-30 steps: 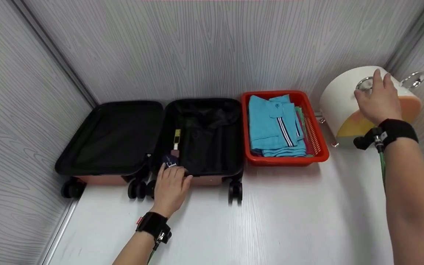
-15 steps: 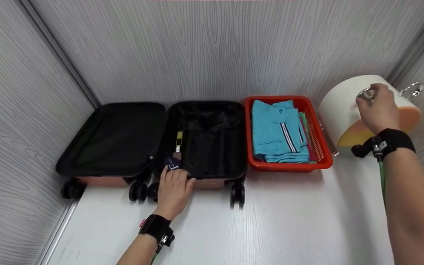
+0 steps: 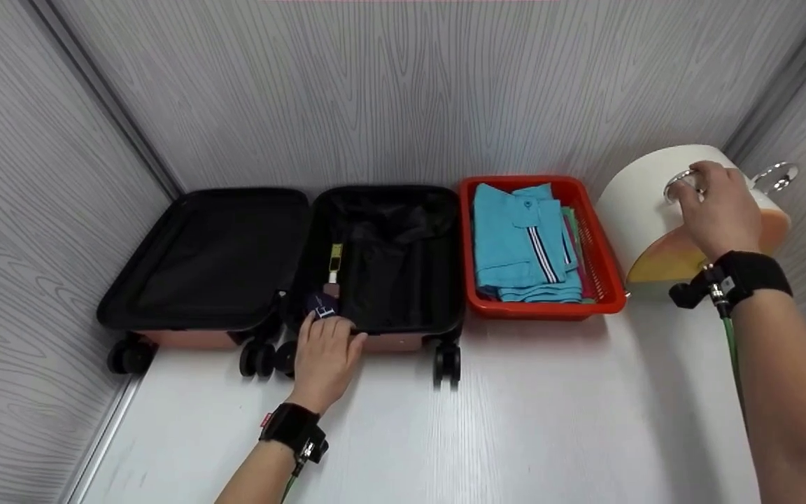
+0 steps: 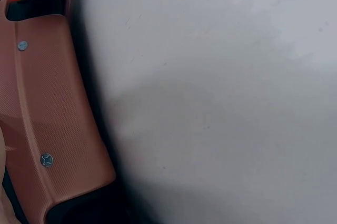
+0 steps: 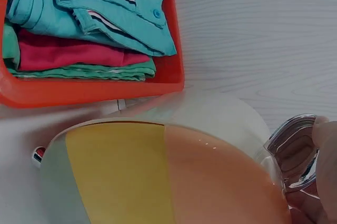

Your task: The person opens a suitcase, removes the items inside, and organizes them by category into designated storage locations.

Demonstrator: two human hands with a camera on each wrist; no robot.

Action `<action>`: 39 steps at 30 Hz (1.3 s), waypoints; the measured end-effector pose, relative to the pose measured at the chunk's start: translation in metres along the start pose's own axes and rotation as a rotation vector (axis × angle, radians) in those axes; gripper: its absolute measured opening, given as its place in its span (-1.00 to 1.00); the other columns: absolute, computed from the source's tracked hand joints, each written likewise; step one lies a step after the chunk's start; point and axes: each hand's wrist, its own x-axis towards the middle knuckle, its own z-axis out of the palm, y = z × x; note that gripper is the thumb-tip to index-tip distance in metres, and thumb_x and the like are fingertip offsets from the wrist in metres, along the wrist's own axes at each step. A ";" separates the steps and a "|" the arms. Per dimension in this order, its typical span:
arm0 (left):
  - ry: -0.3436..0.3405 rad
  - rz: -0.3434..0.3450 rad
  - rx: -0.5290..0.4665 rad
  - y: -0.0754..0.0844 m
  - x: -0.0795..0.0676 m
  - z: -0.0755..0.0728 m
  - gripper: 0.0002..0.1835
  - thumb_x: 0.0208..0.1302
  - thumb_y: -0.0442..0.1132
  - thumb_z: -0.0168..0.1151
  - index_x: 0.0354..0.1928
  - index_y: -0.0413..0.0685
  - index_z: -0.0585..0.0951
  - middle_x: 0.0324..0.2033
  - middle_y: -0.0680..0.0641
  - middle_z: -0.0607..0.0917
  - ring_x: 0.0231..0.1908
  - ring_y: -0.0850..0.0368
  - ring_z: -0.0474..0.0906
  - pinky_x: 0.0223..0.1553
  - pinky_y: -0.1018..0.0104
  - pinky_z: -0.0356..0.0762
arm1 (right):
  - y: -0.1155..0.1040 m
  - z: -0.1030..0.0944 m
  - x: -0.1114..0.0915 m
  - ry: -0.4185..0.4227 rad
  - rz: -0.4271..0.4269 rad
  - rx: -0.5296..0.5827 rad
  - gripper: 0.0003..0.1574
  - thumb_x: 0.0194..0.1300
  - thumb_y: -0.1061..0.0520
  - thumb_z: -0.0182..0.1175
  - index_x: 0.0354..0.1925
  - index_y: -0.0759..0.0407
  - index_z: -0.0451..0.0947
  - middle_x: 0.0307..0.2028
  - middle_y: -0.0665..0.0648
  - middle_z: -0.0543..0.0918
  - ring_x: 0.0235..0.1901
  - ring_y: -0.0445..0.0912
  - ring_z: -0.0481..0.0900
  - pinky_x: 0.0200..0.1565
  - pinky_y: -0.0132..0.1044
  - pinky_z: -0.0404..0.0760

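The red basket (image 3: 536, 309) looks like smooth, slightly glossy plastic, perforated along its side, and holds soft matt woven cloth: folded blue garments (image 3: 511, 241). Left of the basket, the suitcase pairs a finely textured pinkish plastic shell (image 4: 58, 103) and metal screws (image 4: 46, 160) with a dull black fabric lining (image 3: 396, 276). Right of it, the white container (image 3: 644, 206) has a smooth, glossy finish and a polished, mirror-bright metal handle (image 5: 289, 137). Behind the basket, the wall (image 3: 389, 91) has a wood-grain finish; in front, the smooth tabletop (image 3: 515, 406) has a soft sheen.
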 end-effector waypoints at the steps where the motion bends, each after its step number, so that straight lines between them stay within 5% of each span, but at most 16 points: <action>1: 0.000 -0.002 -0.001 0.000 0.000 0.000 -0.61 0.59 0.07 0.01 -0.05 -0.13 0.56 -0.04 -0.17 0.62 0.09 -0.20 0.48 0.48 -0.11 0.00 | 0.000 -0.002 -0.001 -0.005 -0.006 -0.011 -0.23 0.60 -0.22 -0.15 0.51 0.21 0.23 0.33 0.50 0.30 0.15 0.39 0.37 0.11 0.31 0.32; 28: -0.036 -0.020 -0.014 -0.004 0.000 -0.002 -0.57 0.61 0.09 -0.04 -0.02 -0.16 0.56 -0.01 -0.20 0.61 0.10 -0.22 0.46 0.50 -0.07 -0.06 | -0.025 -0.072 -0.048 -0.265 -0.241 -0.305 -0.41 0.45 -0.31 0.19 -0.13 0.21 0.65 -0.25 0.18 0.71 -0.26 0.09 0.56 -0.24 -0.02 0.42; 39: -0.014 -0.019 -0.023 0.000 0.003 0.000 -0.58 0.60 0.08 0.00 -0.01 -0.16 0.57 -0.02 -0.20 0.62 0.10 -0.21 0.47 0.49 -0.11 -0.03 | -0.045 -0.086 -0.057 -0.392 -0.322 -0.493 -0.53 0.47 -0.16 0.18 -0.13 0.21 0.74 -0.30 0.19 0.74 -0.32 0.11 0.62 -0.24 0.15 0.54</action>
